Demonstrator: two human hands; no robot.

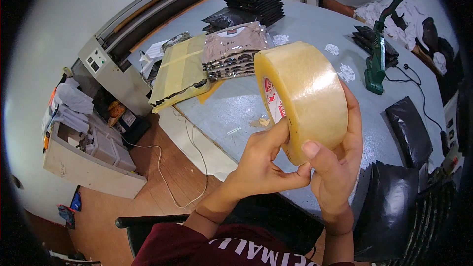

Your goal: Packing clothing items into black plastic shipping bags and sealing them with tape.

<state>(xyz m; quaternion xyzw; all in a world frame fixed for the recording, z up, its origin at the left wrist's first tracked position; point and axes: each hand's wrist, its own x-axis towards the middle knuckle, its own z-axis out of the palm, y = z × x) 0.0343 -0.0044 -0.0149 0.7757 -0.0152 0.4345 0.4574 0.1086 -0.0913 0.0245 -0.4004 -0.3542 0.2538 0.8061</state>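
A large roll of clear yellowish packing tape (308,96) is held up in front of me above the grey table (315,29). My right hand (340,167) wraps around the roll's far side, with the thumb pressed on its near rim. The fingertips of my left hand (266,160) pinch at the roll's lower front edge, next to its white and red core.
On the table lie a stack of folded shirts in clear bags (231,51), a yellow wrapped flat bundle (180,71), piles of black plastic bags (256,0), a green hand tool (377,64) with a cable, and loose black bags (409,128) at the right. A grey machine (113,69) stands left.
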